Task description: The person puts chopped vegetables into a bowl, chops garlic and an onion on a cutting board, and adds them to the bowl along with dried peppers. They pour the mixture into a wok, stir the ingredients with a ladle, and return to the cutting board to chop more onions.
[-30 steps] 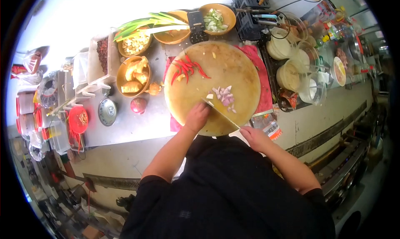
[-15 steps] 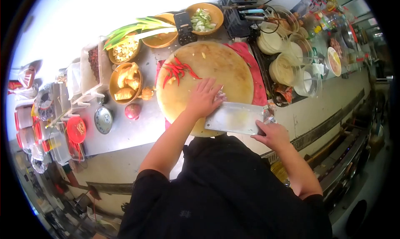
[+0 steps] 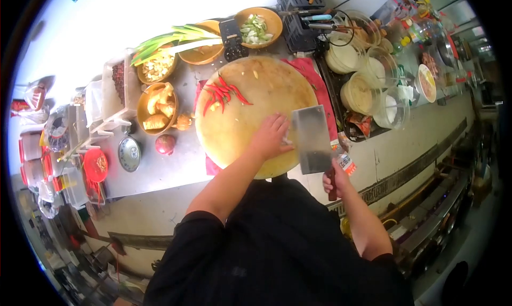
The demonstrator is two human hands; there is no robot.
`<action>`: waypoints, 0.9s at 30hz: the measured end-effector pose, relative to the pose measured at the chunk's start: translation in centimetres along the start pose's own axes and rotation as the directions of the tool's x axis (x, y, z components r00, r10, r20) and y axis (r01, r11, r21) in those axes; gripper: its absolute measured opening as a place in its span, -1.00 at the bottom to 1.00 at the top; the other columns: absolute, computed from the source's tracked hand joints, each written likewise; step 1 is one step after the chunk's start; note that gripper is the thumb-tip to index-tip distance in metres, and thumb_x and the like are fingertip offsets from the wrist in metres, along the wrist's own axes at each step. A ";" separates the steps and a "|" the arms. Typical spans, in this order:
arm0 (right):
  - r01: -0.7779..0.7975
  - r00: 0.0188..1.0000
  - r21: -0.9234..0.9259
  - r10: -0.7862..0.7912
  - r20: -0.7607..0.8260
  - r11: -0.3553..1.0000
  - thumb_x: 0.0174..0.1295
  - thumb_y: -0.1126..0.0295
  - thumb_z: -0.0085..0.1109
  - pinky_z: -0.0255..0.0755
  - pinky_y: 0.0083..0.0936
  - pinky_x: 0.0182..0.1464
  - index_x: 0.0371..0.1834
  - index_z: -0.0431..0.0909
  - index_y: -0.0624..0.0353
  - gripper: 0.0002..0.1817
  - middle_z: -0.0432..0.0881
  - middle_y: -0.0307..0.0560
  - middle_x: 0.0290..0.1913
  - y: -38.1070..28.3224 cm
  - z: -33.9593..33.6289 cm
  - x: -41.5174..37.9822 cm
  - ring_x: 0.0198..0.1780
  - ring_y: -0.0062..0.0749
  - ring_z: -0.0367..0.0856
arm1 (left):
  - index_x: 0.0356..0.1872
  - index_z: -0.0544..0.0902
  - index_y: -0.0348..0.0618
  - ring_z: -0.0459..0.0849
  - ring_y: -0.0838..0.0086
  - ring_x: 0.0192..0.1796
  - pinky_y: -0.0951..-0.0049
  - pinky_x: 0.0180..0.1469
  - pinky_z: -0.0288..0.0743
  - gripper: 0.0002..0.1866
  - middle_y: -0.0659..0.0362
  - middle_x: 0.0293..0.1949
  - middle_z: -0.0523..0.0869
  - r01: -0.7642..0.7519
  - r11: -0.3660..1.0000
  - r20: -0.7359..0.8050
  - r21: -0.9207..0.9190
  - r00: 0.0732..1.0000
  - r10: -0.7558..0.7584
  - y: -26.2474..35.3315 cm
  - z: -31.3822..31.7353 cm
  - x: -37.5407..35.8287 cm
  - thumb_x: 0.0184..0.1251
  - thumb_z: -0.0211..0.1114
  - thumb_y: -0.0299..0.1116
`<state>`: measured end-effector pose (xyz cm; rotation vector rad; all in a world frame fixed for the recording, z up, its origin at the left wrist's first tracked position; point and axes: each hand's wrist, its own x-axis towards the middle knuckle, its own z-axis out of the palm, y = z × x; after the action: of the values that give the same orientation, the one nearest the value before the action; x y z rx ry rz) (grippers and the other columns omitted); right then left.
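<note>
My right hand [image 3: 337, 181] is wrapped round the brown handle of a cleaver [image 3: 312, 139]. The broad blade stands turned up at the right edge of a round wooden chopping board [image 3: 234, 141], beside my left hand. On the board's near right part lies my left hand [image 3: 270, 138], fingers together and thumb toward the blade. A small pale bit shows between thumb and fingers; its kind is mostly hidden. Several red chillies [image 3: 224, 94] lie at the board's far left, with small yellowish scraps near them.
Behind the board stand a bowl of chopped green onion [image 3: 257, 30] and long leeks [image 3: 178, 41] across other bowls. At left are a bowl of ginger [image 3: 158, 107], a red onion [image 3: 165, 144] and a patterned bowl [image 3: 129, 153]. Clear tubs [image 3: 356, 93] stand at right on a dark tray.
The cleaver has swung from lying flat against the left hand to upright at the board's right edge. My left hand has shifted slightly toward me. The view has moved a little.
</note>
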<state>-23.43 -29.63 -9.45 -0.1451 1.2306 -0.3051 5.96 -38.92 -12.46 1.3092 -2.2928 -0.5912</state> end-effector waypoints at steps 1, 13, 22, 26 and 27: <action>-0.009 0.999 0.002 0.009 0.032 1.000 0.31 -0.39 -0.36 0.21 -0.47 -0.63 -0.82 0.21 0.06 -0.21 0.16 -0.24 -0.82 0.2 0.6 0.6 -0.78 -0.43 0.18 | 0.23 0.41 -0.30 0.29 -0.05 0.36 0.02 0.40 0.14 -0.16 -0.14 0.30 0.37 0.005 1.000 -0.003 0.008 1.000 -0.005 0.4 0.4 -0.2 -0.03 0.45 0.03; 0.074 0.993 -0.083 -0.065 0.100 0.994 0.43 -0.12 -0.19 0.24 -0.42 -0.65 -0.46 0.31 0.10 -0.49 0.32 -0.18 -0.68 -1.3 10.0 0.5 -0.74 -0.42 0.27 | 0.16 0.46 -0.33 0.43 0.01 0.20 0.18 0.24 0.34 -0.46 -0.17 0.16 0.44 0.441 0.772 -0.536 -0.458 0.556 -0.635 2.6 2.7 1.3 0.21 0.32 -0.25; 0.426 0.796 -0.846 -0.577 0.182 0.321 0.38 0.15 -0.07 0.47 -0.23 -0.09 0.25 0.38 0.29 -0.49 0.63 0.32 -0.19 -3.6 16.2 -3.8 -0.13 0.09 0.64 | -0.15 0.53 -0.18 0.54 0.46 -0.17 0.38 0.01 0.45 -0.77 0.17 -0.24 0.58 -0.338 -0.067 -0.005 -0.939 0.208 -0.978 -0.8 -2.9 4.8 0.36 0.18 -0.24; 0.458 0.687 -0.885 -0.665 0.294 0.081 0.36 0.23 -0.02 0.45 -0.30 -0.11 0.23 0.41 0.27 -0.54 0.57 0.22 -0.24 -3.1 16.3 -4.2 -0.19 -0.04 0.55 | -0.24 0.49 -0.15 0.58 0.38 -0.25 0.40 -0.10 0.51 -0.82 0.18 -0.38 0.58 -0.593 -0.359 0.055 -0.721 0.468 -0.882 -4.7 -4.5 3.9 0.37 0.08 -0.25; 0.499 0.563 -0.862 -0.725 0.397 -0.084 0.36 0.28 0.00 0.48 -0.44 -0.26 0.26 0.40 0.24 -0.55 0.56 0.04 -0.43 -2.4 15.5 -3.9 -0.40 -0.35 0.58 | -0.24 0.49 -0.15 0.58 0.38 -0.25 0.40 -0.10 0.51 -0.82 0.18 -0.38 0.58 -0.593 -0.364 0.055 -0.719 0.474 -0.879 -4.9 -5.3 3.9 0.37 0.08 -0.25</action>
<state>-10.37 -31.55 -0.17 -1.9370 1.3153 -0.3523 10.48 -45.42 -10.28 0.5674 0.2325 -1.2022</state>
